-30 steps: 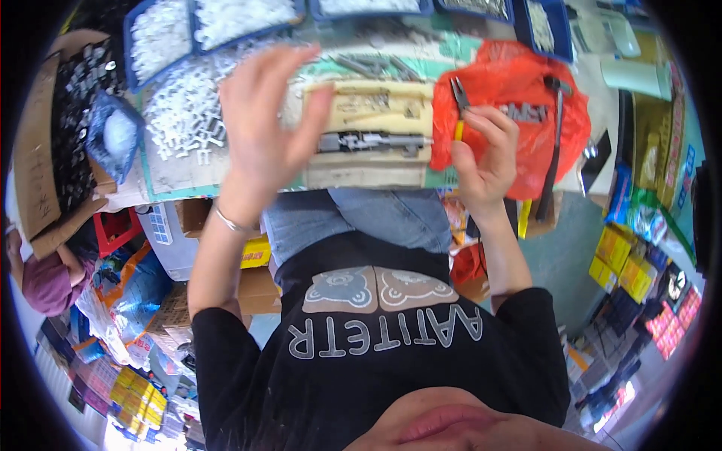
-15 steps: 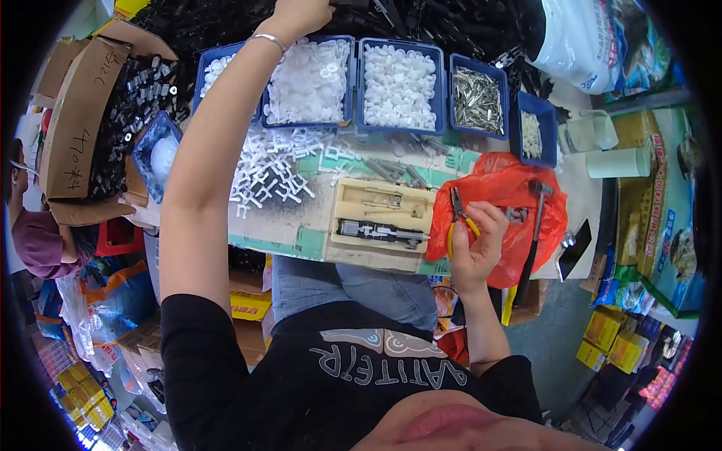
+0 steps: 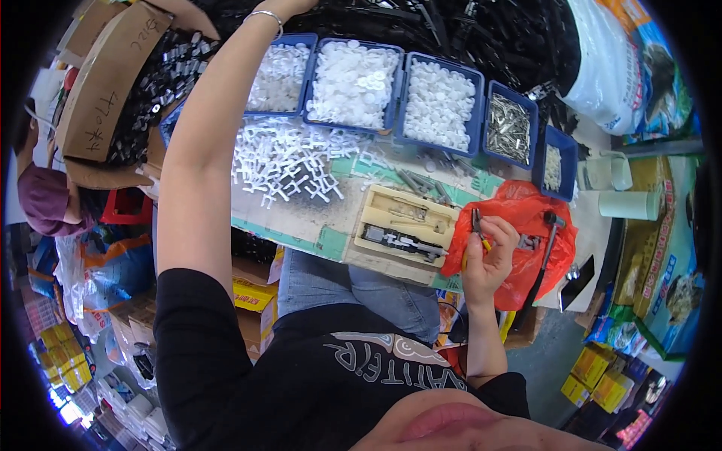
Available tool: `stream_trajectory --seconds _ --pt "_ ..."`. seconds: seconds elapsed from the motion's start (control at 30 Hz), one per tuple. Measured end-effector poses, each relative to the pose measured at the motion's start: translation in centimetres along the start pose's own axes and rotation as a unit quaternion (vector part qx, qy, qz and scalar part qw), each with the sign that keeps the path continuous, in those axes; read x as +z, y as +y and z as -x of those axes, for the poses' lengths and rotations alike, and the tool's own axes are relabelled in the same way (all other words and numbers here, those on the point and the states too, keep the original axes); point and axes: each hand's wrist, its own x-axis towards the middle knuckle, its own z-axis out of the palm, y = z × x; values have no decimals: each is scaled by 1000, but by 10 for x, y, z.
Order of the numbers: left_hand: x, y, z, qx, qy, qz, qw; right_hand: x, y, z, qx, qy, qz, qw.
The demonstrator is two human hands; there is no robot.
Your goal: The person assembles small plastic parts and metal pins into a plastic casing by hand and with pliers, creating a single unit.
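Observation:
My right hand is closed round a pair of pliers with dark jaws and yellow handles, above the edge of a red plastic bag. Left of it, a cream fixture block lies on the bench, with a black and grey mechanical part in its near slot. My left arm reaches far across to a heap of black parts. Only the back of my left hand shows at the top edge; its fingers are out of sight, so I cannot tell what they touch.
Blue bins hold white discs, white caps and metal pins. Loose white plastic pieces lie before them. A hammer rests on the red bag. A cardboard box stands left; another person sits beyond it.
The whole view has shifted, so the bench sits farther right and lower. My left hand has gone farther out past the top edge. The pliers stay in my right hand, now turned more upright.

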Motion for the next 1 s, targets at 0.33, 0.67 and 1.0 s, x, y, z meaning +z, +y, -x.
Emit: stream_trajectory --seconds 0.33,0.67,1.0 --pt "33 -106 7 49 -148 -63 986 10 -9 -6 -30 -37 21 999" --pt "-102 51 88 -74 -45 651 754 24 -21 -36 -52 -71 11 996" --pt "-66 93 215 -158 -178 942 236 68 -43 -81 -14 -210 -123 970"
